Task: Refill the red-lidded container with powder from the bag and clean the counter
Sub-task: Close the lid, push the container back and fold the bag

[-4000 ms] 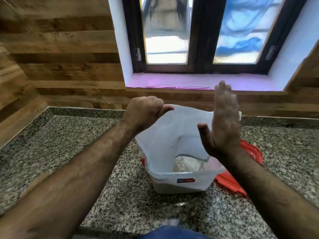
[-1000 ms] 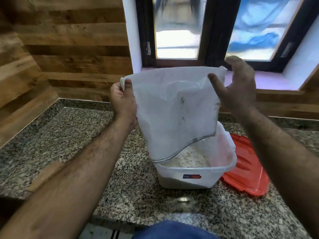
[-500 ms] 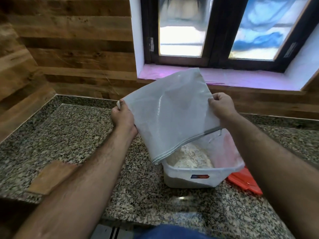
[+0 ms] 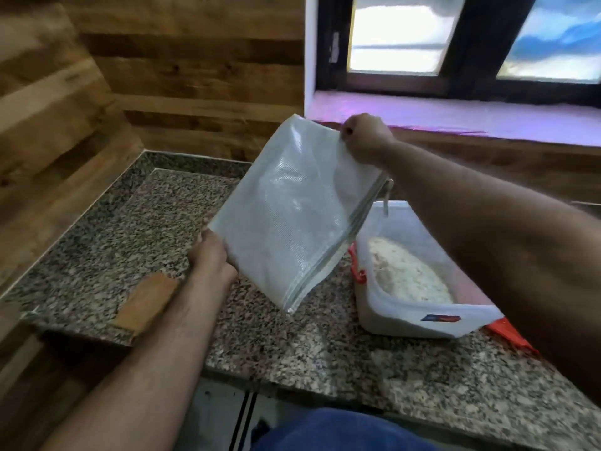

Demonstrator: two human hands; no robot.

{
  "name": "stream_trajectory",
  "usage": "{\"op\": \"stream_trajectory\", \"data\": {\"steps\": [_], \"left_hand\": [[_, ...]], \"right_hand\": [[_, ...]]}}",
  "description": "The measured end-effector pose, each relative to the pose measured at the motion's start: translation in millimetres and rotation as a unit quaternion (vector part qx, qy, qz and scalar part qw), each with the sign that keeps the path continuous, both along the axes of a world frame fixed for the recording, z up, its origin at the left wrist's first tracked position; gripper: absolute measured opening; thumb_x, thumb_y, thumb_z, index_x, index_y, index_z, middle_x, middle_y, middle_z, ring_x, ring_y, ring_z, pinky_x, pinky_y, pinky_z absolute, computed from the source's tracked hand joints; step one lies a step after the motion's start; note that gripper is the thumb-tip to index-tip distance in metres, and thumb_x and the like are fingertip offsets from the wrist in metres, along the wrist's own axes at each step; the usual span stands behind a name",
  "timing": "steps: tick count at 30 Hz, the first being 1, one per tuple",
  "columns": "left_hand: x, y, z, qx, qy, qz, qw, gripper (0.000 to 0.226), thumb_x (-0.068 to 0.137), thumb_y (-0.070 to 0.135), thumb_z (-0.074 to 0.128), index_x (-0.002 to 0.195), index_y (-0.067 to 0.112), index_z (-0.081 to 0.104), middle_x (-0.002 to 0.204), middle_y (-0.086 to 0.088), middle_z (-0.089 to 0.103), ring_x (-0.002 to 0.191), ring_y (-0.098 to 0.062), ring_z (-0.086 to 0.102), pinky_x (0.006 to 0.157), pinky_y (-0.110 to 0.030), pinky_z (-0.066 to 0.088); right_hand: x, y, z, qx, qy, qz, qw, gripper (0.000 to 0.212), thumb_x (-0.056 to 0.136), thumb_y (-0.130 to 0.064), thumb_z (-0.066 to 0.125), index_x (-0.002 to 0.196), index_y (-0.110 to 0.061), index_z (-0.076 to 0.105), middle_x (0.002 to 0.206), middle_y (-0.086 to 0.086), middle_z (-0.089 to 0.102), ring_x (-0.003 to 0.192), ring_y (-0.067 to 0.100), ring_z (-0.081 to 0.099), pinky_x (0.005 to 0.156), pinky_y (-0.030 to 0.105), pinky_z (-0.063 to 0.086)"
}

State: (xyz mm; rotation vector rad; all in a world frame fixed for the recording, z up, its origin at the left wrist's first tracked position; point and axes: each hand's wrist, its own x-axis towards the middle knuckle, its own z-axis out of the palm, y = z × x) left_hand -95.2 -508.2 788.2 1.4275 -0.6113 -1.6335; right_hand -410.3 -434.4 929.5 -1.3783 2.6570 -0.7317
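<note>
Across the lower half of the view, a speckled granite worktop (image 4: 107, 229), running back to a wood-panelled wall (image 4: 182, 60) at its rear edge and left edge, with a dark-framed window (image 4: 468, 43) above the rear right. Over the middle of the worktop, held clear of the stone, a white woven bag (image 4: 292, 209), flattened and tilted, stitched open edge slanting down toward the front edge, lowest corner hanging near the surface. On the right part of the worktop, close to the front edge, a translucent plastic container (image 4: 419, 323), uncovered, a mound of pale powder (image 4: 406, 271) heaped inside. Bag just beside the container's left rim, its upper right edge above the container's back corner. Beneath and beside the container, a red lid (image 4: 507, 333), only a corner showing at the right and red clips at the left. At the worktop's front left corner, a small wooden strip (image 4: 146, 304) lying flat. Left hand (image 4: 211, 255) pinching the bag's lower left corner, fingers closed on the fabric. Right hand (image 4: 364, 138) clenched on the bag's top right corner, raised toward the window sill.
</note>
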Motion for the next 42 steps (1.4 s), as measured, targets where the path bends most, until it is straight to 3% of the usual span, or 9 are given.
{"op": "stream_trajectory", "data": {"steps": [10,15,20,24,26,28,31,37,42], "left_hand": [[102,29,-100,0.096,-0.034,0.030,0.994,0.029,0.109,0.019,0.060,0.136,0.010,0.066,0.123,-0.010,0.076,0.100,-0.031,0.077,0.066,-0.038,0.066],[112,47,-114,0.100,-0.012,-0.053,0.993,0.027,0.108,0.011,0.060,0.132,0.015,0.072,0.123,-0.011,0.080,0.110,-0.035,0.078,0.078,-0.054,0.067],[116,48,-115,0.131,-0.043,-0.125,0.983,0.020,0.114,0.012,0.049,0.123,0.016,0.067,0.117,-0.014,0.077,0.103,-0.038,0.076,0.083,-0.054,0.066],[130,47,-112,0.078,-0.203,-0.141,0.966,0.026,0.105,0.020,0.068,0.129,0.009,0.064,0.113,-0.014,0.073,0.080,-0.027,0.072,0.070,-0.041,0.063],[134,48,-106,-0.029,-0.297,-0.147,0.943,0.050,0.101,0.021,0.073,0.145,0.010,0.053,0.138,-0.015,0.058,0.106,-0.028,0.067,0.087,-0.045,0.062],[129,41,-92,-0.184,-0.350,-0.209,0.894,0.056,0.101,0.022,0.071,0.152,0.016,0.048,0.154,-0.006,0.042,0.129,-0.022,0.053,0.100,-0.039,0.054],[107,3,-88,-0.407,-0.426,-0.345,0.730,0.056,0.107,0.023,0.061,0.160,0.015,0.045,0.168,-0.004,0.038,0.149,-0.018,0.036,0.117,-0.036,0.036],[44,-83,-123,-0.465,-0.522,-0.615,0.365,0.071,0.114,0.057,0.019,0.171,0.029,-0.012,0.179,0.002,-0.019,0.166,-0.019,-0.016,0.135,-0.048,-0.007],[21,-114,-141,-0.489,-0.540,-0.640,0.245,0.099,0.095,0.091,0.006,0.168,0.030,-0.024,0.175,-0.003,-0.033,0.164,-0.022,-0.024,0.135,-0.050,-0.008]], "right_hand": [[86,-77,-90,0.185,-0.004,0.109,0.977,0.030,0.095,-0.011,0.055,0.115,-0.020,0.076,0.115,0.006,0.074,0.111,0.031,0.071,0.085,0.030,0.054],[108,-84,-134,0.264,0.020,0.074,0.961,0.042,0.101,-0.011,0.049,0.135,-0.029,0.067,0.141,0.000,0.066,0.137,0.028,0.059,0.121,0.055,0.035],[120,-80,-175,0.288,-0.013,0.054,0.956,0.035,0.107,-0.019,0.048,0.140,-0.024,0.058,0.142,0.008,0.064,0.134,0.031,0.058,0.122,0.067,0.023],[151,-52,-217,0.238,-0.014,0.053,0.970,0.053,0.110,-0.049,0.041,0.156,-0.023,0.045,0.164,0.008,0.045,0.149,0.033,0.043,0.126,0.064,0.023],[179,-32,-239,0.184,-0.017,0.060,0.981,0.064,0.109,-0.057,0.036,0.163,-0.023,0.034,0.174,0.006,0.028,0.160,0.032,0.026,0.129,0.061,0.018],[208,-11,-257,0.162,-0.022,0.079,0.983,0.073,0.108,-0.064,0.028,0.170,-0.025,0.018,0.180,0.004,0.009,0.165,0.030,0.006,0.131,0.059,0.007],[237,7,-276,0.178,-0.020,0.120,0.976,0.086,0.102,-0.078,0.022,0.171,-0.032,-0.002,0.178,0.001,-0.017,0.163,0.027,-0.018,0.131,0.058,-0.007],[241,12,-291,0.238,-0.028,0.152,0.959,0.103,0.090,-0.093,0.023,0.165,-0.039,-0.020,0.172,0.003,-0.033,0.160,0.031,-0.028,0.128,0.064,-0.011],[241,16,-303,0.266,-0.032,0.141,0.953,0.115,0.080,-0.103,0.025,0.165,-0.041,-0.021,0.172,0.001,-0.035,0.157,0.034,-0.034,0.123,0.075,-0.009]]}}
